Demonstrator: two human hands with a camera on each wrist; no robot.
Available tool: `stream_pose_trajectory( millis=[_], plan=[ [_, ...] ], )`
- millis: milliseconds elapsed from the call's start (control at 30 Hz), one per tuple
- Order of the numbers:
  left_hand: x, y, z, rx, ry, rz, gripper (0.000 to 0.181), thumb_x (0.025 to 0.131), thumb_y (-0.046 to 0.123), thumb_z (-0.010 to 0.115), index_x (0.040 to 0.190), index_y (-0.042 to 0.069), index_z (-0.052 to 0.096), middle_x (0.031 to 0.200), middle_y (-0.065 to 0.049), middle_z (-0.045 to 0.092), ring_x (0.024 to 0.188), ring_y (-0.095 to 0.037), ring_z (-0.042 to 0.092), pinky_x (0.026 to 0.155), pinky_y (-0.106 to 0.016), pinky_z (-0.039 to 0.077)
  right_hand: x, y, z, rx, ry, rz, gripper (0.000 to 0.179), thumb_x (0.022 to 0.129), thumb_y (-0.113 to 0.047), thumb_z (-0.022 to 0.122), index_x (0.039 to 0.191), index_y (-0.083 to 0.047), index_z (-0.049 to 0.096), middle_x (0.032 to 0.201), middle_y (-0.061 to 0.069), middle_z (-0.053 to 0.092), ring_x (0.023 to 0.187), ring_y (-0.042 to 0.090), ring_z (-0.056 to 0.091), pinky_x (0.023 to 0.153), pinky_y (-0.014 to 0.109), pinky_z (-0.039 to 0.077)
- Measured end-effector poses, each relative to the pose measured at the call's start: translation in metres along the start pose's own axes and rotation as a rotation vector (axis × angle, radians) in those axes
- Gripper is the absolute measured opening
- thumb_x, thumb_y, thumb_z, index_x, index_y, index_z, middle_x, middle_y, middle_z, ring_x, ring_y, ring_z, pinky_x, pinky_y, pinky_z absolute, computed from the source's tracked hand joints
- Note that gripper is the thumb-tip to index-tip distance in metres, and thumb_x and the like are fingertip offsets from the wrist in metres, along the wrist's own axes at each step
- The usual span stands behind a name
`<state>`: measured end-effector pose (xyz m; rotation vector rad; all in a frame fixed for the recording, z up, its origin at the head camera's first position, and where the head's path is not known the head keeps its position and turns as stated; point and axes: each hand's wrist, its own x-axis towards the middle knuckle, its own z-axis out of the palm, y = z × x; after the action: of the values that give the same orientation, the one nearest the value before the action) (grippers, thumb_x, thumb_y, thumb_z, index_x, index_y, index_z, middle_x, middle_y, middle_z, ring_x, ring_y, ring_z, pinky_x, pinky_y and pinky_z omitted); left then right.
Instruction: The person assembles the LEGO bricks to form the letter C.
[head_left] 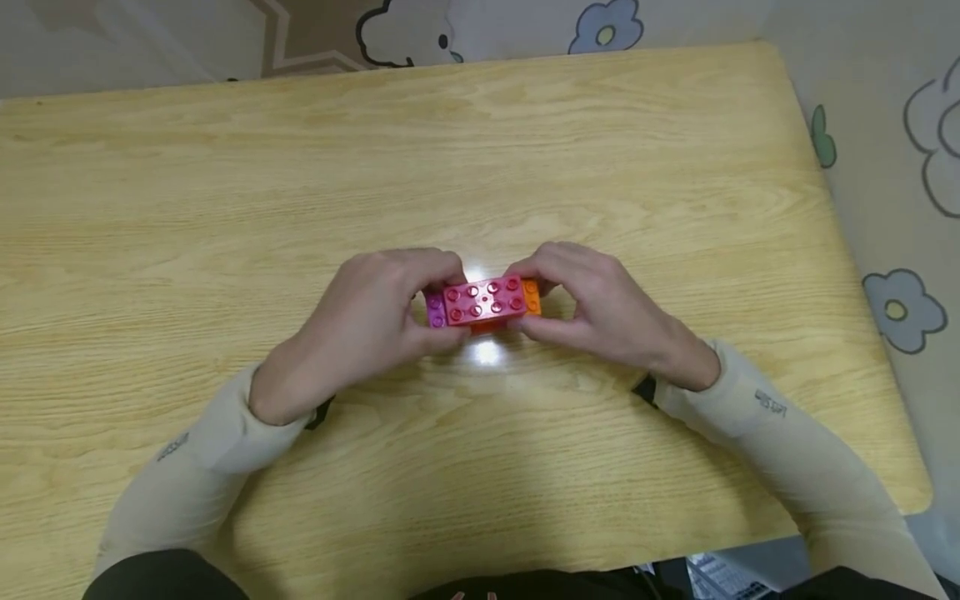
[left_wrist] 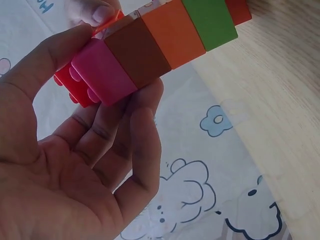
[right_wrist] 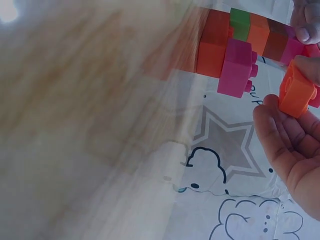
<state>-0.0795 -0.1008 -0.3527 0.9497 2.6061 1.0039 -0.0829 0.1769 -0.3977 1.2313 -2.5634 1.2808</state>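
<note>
A stack of toy building bricks rises from the table, topped by a long red brick (head_left: 485, 301). Under its left end shows a magenta brick (left_wrist: 104, 72), above a brown brick (left_wrist: 138, 51), an orange brick (left_wrist: 173, 33) and a green brick (left_wrist: 211, 22). My left hand (head_left: 367, 308) grips the top left end, thumb and fingers around the red and magenta bricks. At the other end my right hand (head_left: 592, 300) pinches a second orange brick (right_wrist: 296, 92) beneath the red one. Low down, a pink brick (right_wrist: 235, 67) stands beside a red-orange base brick (right_wrist: 214, 42).
The wood-grain table (head_left: 225, 192) stretches far to the left, with its right edge past my right arm. Patterned wall covering (head_left: 510, 29) borders the back and right sides. Light reflects off the tabletop around the bricks.
</note>
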Motion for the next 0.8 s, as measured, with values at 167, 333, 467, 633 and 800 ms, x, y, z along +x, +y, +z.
stream_pose_trajectory(
  millis=[167, 333, 467, 633, 800],
  plan=[
    [-0.0002, -0.0005, -0.0003, 0.019, 0.011, 0.003, 0.031, 0.082, 0.015, 0.097, 0.098, 0.013, 0.070, 0.085, 0.004, 0.068, 0.076, -0.021, 0.063, 0.069, -0.040, 0.047, 0.0030, 0.0012, -0.0020, 0.006, -0.003, -0.025, 0.037, 0.087, -0.007, 0.091, 0.119, 0.001, 0.075, 0.108, 0.005, 0.075, 0.095, 0.013, 0.069, 0.086, 0.031, 0.058],
    [-0.0004, -0.0007, 0.0003, 0.036, 0.015, 0.009, 0.031, 0.083, 0.018, 0.097, 0.099, 0.012, 0.071, 0.084, 0.004, 0.067, 0.074, -0.020, 0.062, 0.069, -0.040, 0.047, 0.0030, 0.0017, -0.0014, 0.014, -0.003, -0.025, 0.038, 0.086, -0.006, 0.091, 0.120, 0.001, 0.074, 0.109, 0.005, 0.076, 0.096, 0.014, 0.070, 0.087, 0.030, 0.058],
    [-0.0003, -0.0002, 0.0004, 0.051, 0.006, 0.011, 0.031, 0.084, 0.019, 0.096, 0.100, 0.012, 0.071, 0.085, 0.005, 0.067, 0.073, -0.020, 0.061, 0.072, -0.041, 0.047, 0.0027, 0.0006, -0.0006, 0.028, -0.008, -0.005, 0.038, 0.087, -0.006, 0.092, 0.120, 0.001, 0.075, 0.110, 0.005, 0.076, 0.096, 0.013, 0.070, 0.087, 0.031, 0.059],
    [-0.0001, 0.0005, 0.0009, 0.062, 0.004, 0.019, 0.031, 0.084, 0.020, 0.097, 0.099, 0.013, 0.070, 0.084, 0.005, 0.066, 0.073, -0.018, 0.060, 0.071, -0.041, 0.047, 0.0013, -0.0027, -0.0015, 0.047, -0.017, 0.038, 0.038, 0.087, -0.005, 0.092, 0.121, 0.001, 0.075, 0.112, 0.005, 0.076, 0.097, 0.013, 0.071, 0.087, 0.031, 0.059],
    [0.0005, 0.0001, 0.0013, 0.059, 0.012, 0.033, 0.028, 0.085, 0.018, 0.096, 0.095, 0.014, 0.070, 0.082, 0.006, 0.068, 0.070, -0.016, 0.058, 0.074, -0.043, 0.049, 0.0002, -0.0052, -0.0029, 0.064, -0.011, 0.073, 0.040, 0.086, -0.004, 0.092, 0.122, 0.002, 0.075, 0.113, 0.005, 0.076, 0.097, 0.013, 0.072, 0.087, 0.032, 0.060]
  ],
)
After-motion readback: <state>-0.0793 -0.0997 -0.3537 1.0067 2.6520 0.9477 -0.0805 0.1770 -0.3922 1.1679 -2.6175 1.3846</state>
